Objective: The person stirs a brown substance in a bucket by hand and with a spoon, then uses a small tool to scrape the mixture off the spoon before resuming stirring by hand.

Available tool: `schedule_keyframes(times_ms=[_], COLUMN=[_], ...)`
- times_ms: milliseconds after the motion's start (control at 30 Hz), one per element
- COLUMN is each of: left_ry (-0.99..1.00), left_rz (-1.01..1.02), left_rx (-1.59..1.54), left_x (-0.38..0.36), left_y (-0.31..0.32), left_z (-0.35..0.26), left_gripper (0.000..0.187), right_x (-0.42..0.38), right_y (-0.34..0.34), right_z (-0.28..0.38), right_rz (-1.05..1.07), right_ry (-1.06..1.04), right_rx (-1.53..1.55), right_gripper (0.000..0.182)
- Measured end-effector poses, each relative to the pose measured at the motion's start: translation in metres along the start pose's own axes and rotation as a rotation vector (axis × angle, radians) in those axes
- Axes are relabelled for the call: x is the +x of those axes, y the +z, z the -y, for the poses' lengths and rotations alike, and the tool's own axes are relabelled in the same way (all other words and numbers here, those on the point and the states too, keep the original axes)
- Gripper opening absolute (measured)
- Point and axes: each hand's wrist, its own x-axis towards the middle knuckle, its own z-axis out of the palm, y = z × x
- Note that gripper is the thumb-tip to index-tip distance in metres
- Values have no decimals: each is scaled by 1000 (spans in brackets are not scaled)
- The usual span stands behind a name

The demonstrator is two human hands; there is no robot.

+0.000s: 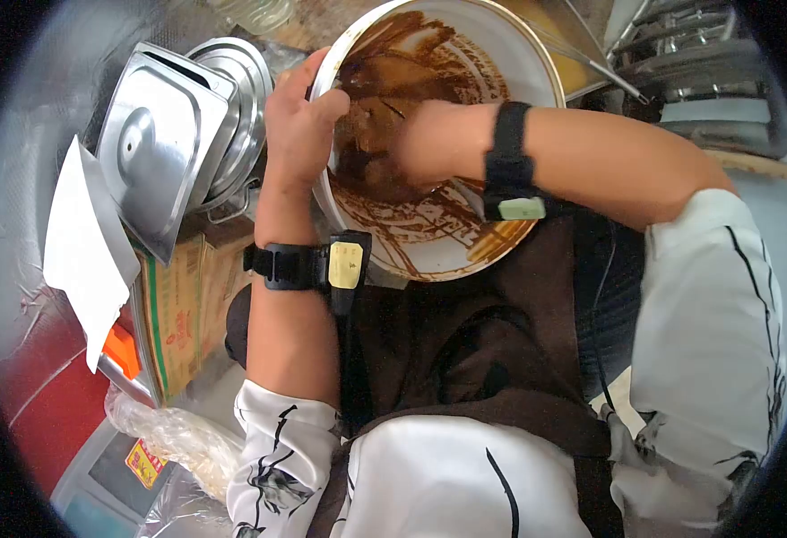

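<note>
A big white bucket [532,67] is tilted toward me, its inner wall smeared with dark brown paste [376,121]. My left hand [302,117] grips the bucket's left rim, with the thumb over the edge. Inside the bucket, my right hand [420,148] reaches into the paste. Its fingers are blurred and hidden there, so what they hold does not show. Both wrists wear black straps with small tags.
Metal pan lids [165,134] lean at the left beside a white sheet [84,242] and a cardboard box [183,314]. A whisk [618,81] lies over a yellowish tray at the upper right. Plastic bags [174,439] are at the lower left.
</note>
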Motion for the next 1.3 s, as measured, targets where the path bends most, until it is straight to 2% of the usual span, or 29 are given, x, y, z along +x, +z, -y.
schedule_keyframes(times_ms=[100, 233, 300, 333, 400, 500, 533, 633, 800, 867, 900, 967, 1000, 1033, 1100, 1133, 1233, 1300], left_ry=[23, 27, 22, 21, 29, -42, -44, 17, 33, 23, 12, 8, 4, 3, 13, 11, 31, 18], left_rz=[-3, 10, 12, 14, 7, -5, -7, -5, 38, 21, 14, 1, -6, -5, -22, -23, -26, -7], left_rx=[27, -28, -9, -5, -44, 5, 3, 11, -39, -26, -11, -11, -7, -6, 25, 23, 65, 44], left_x=[0, 4, 3, 3, 2, 0, -1, 1, 0, -1, -2, -1, 0, 1, 1, 1, 0, 2], left_y=[1, 3, 3, 3, 4, -2, -2, -6, -6, -5, -5, -5, -4, -5, -5, -5, -5, -5], left_z=[-2, 4, 5, 5, 6, -1, -1, 2, 2, -3, -4, 1, 1, 2, 3, 2, 2, 3], left_gripper=[51, 50, 50, 50, 50, 49, 49, 50, 53, 53, 53, 53, 53, 53, 52, 52, 52, 52], right_x=[-26, 5, 56, 61, 68, 70, 62, 42, 46, 31, 29, 27, 25, 27, 34, 51, 40, 28], right_y=[-33, -9, 29, 24, 18, 7, 3, -22, -15, -32, -26, -12, -23, -21, -4, 36, 33, 30], right_z=[4, 14, 18, 21, 28, 39, 40, 30, 28, 31, 30, 22, 18, 13, -1, -18, -22, -22], right_rz=[49, -70, -584, -587, -395, -507, -403, -312, -300, 138, 143, -137, -1, -1, 282, 130, 221, 178], right_ry=[74, 28, 144, 145, 132, 245, 219, 118, 154, -114, -118, 115, 154, 154, -44, -191, -222, -222], right_rx=[41, -30, 148, 152, 261, 307, 445, 250, 276, 60, 58, 714, 543, 545, 229, 83, -18, -50], right_gripper=[17, 21, 29, 29, 32, 33, 33, 33, 33, 38, 38, 40, 41, 41, 35, 32, 29, 26])
